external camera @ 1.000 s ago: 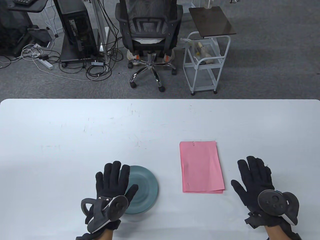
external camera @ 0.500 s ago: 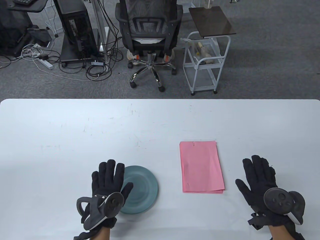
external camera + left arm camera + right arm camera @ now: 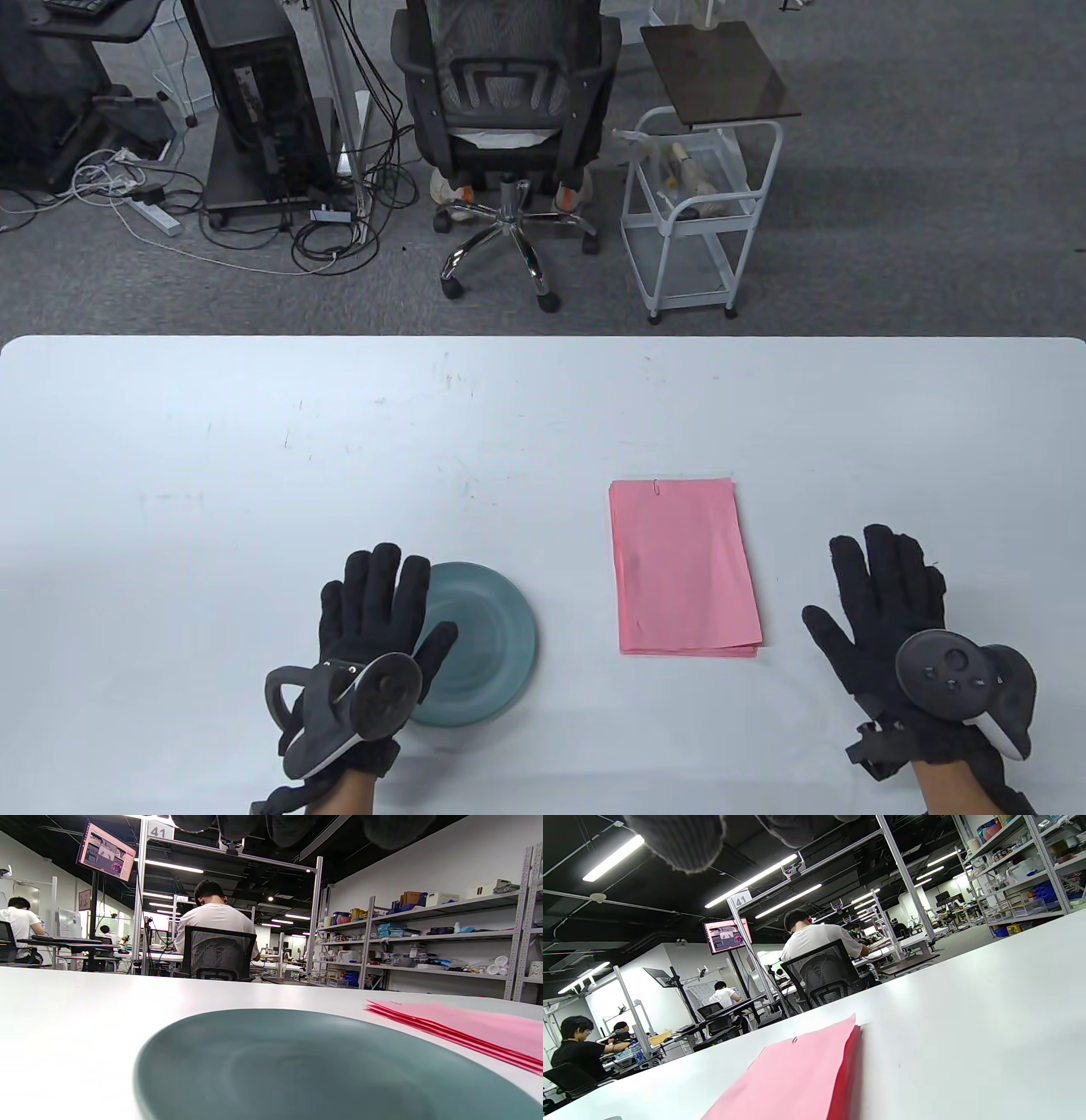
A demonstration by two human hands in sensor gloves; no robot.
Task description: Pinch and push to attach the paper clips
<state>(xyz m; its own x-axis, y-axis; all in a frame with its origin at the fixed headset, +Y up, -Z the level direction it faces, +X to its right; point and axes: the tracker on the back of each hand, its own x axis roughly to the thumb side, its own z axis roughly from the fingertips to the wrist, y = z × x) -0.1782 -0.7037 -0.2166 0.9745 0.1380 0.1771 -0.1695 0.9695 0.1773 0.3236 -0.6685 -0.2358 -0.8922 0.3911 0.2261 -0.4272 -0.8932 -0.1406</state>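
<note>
Here we are looking at a white table (image 3: 254, 441) with the pink paper stack (image 3: 684, 567) as our landmark. A grey-green plate (image 3: 496, 628) is lying well to the left of the stack, and our left hand (image 3: 373, 620) is spreading flat just left of the plate, its fingers overlapping the plate's left rim and grasping nothing. Our right hand (image 3: 882, 611) is lying flat and spread on the table near the stack's right side, apart from it, also gripping nothing. Nothing is lying between either hand and the stack. Beyond the table's far edge, an office chair (image 3: 505, 127) and a white cart (image 3: 691, 212) are standing on the carpet.

The stack is running with its long axis from the near edge toward the far edge of the table, short edges facing us and the chair. A single paper clip (image 3: 657, 486) is sitting on the stack's far short edge, near its left corner.

The table view is giving us both hands whole; the wrist views are showing only dark fingertips at the top. The left wrist view is showing the plate close up with the stack's layered edge (image 3: 445, 1035) beyond it. The right wrist view is catching the stack's thickness (image 3: 806, 1077) and the clip as a tiny mark.
</note>
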